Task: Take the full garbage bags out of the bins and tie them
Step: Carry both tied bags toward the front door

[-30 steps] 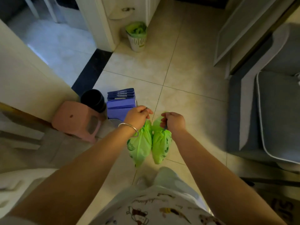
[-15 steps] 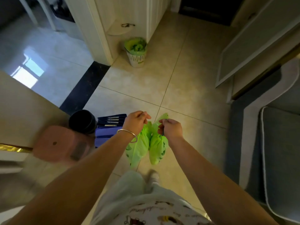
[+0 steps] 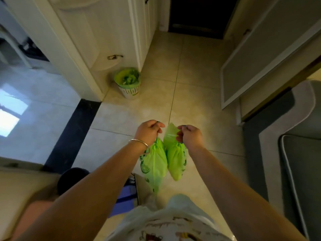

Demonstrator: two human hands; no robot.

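Pinching thin crinkled green bags | left hand, right hand closed on necks | slotted white bin beyond

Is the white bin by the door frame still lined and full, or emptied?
Still lined and holding rubbish: the white bin has a green bag over its rim, scraps inside.

We stand on a beige tiled floor with thin dark grout lines, where a black threshold strip divides it from a pale glossy floor that mirrors bright window light. A white door frame rises at our left, a dark doorway lies ahead, and a grey rug spreads at our right.
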